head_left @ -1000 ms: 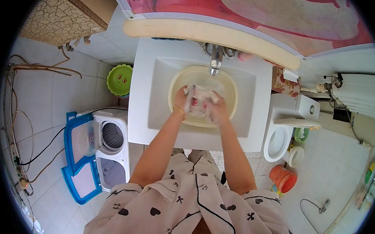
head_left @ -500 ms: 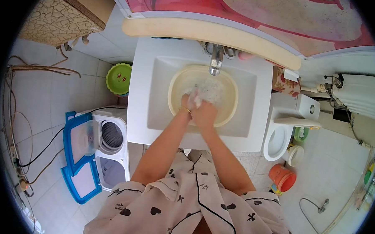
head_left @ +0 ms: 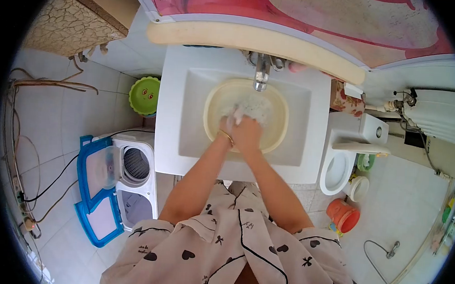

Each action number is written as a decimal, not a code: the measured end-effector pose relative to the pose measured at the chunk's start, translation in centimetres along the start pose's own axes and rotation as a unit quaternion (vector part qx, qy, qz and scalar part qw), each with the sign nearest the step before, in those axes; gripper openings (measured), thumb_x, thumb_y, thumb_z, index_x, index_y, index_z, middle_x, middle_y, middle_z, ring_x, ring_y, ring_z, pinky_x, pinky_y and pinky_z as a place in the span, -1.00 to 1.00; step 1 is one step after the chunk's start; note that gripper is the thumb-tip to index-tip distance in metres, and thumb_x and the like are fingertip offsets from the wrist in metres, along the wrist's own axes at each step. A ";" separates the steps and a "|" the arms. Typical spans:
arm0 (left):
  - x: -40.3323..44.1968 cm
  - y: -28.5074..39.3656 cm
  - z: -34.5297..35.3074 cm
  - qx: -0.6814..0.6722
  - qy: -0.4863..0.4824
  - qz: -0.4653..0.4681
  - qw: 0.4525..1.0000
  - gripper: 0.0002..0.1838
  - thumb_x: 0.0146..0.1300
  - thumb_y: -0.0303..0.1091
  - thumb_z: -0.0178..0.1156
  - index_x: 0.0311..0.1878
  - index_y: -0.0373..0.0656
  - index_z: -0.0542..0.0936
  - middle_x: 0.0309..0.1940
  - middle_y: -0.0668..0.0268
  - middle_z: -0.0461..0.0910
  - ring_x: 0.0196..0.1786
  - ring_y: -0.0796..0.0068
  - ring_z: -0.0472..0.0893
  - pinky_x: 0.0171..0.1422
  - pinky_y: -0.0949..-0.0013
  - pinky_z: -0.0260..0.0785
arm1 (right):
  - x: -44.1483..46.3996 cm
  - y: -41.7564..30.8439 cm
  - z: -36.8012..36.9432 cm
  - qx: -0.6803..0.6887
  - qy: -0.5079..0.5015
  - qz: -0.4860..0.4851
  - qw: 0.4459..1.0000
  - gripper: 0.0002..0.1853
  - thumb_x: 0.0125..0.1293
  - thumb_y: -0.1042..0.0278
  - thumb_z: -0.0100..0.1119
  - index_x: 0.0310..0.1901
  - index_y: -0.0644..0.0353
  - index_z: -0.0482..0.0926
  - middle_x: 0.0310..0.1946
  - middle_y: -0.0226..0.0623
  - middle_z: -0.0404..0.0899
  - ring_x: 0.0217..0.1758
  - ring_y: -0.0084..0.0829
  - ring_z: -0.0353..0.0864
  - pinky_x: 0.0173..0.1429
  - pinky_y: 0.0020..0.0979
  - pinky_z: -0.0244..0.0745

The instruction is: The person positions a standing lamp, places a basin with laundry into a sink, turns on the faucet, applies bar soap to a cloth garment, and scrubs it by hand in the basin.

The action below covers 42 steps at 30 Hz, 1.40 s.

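Note:
A cream plastic basin point(head_left: 286, 116) sits in the white sink point(head_left: 299, 135), holding water with white suds point(head_left: 257, 105). Both of my hands are inside it, close together near its front side. My left hand point(head_left: 226, 126), with a gold-coloured bangle at the wrist, is closed on a wet whitish cloth point(head_left: 236, 114). Pressed against the same cloth from the right is my right hand point(head_left: 249, 131), its fingers curled. Suds and the hands hide most of the cloth and the fingertips.
Above the basin's back rim hangs the metal faucet point(head_left: 261, 75). A twin-tub washing machine point(head_left: 144, 186) with raised blue lids stands left, below a green basin point(head_left: 144, 95). To the right are a toilet point(head_left: 336, 172) and an orange bucket point(head_left: 343, 216).
My right hand has shifted slightly up and left, closer against the left hand. The cloth between them has changed shape a little; the basin stays in place.

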<state>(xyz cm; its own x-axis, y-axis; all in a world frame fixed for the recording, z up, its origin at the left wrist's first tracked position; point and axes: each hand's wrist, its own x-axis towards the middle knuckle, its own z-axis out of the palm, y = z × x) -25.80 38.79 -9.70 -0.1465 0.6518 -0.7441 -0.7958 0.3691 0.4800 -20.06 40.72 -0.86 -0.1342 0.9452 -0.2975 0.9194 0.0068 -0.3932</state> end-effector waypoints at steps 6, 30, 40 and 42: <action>-2.4 0.8 2.4 0.064 -0.015 -0.033 0.997 -0.63 0.34 -0.14 0.00 0.01 -0.27 0.45 -0.15 0.19 0.52 -0.17 0.32 0.55 -0.15 0.30 0.44 | 3.4 2.7 0.4 0.036 0.025 0.083 0.996 -0.54 0.20 -0.05 0.05 -0.35 0.29 0.61 -0.43 0.08 0.61 -0.29 0.03 0.63 -0.16 -0.08 0.52; -2.2 -1.9 0.4 0.230 -0.006 0.187 0.955 -0.67 0.34 -0.13 0.02 -0.17 -0.24 0.56 -0.45 0.30 0.54 -0.52 0.50 0.50 -0.51 0.36 0.33 | 2.3 2.5 0.3 0.089 0.064 0.081 0.991 -0.58 0.16 0.01 0.11 -0.37 0.31 0.61 -0.45 0.07 0.60 -0.29 0.02 0.61 -0.15 -0.06 0.50; -4.0 -2.2 0.9 0.123 -0.006 -0.004 0.992 -0.58 0.38 -0.05 -0.10 0.02 -0.24 0.44 -0.27 0.25 0.59 -0.46 0.44 0.55 -0.48 0.30 0.38 | 3.7 3.7 1.5 0.079 0.070 0.091 0.990 -0.56 0.18 -0.03 0.08 -0.38 0.30 0.61 -0.45 0.04 0.61 -0.29 0.00 0.63 -0.16 -0.07 0.51; -4.7 -0.4 1.4 0.178 0.016 0.010 0.984 -0.56 0.38 -0.05 -0.11 0.07 -0.24 0.42 -0.21 0.23 0.57 -0.35 0.41 0.57 -0.36 0.31 0.43 | 3.0 3.5 1.9 0.029 0.087 0.065 0.994 -0.56 0.19 -0.02 0.08 -0.37 0.29 0.62 -0.44 0.04 0.62 -0.30 -0.01 0.63 -0.17 -0.07 0.51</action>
<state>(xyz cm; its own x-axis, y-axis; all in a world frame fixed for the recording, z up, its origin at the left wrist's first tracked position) -23.94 36.53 -5.79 -0.1826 0.6427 -0.7441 -0.5365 0.5691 0.6232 -17.96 42.95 -4.75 0.0545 0.9791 -0.1959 0.9010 -0.1328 -0.4130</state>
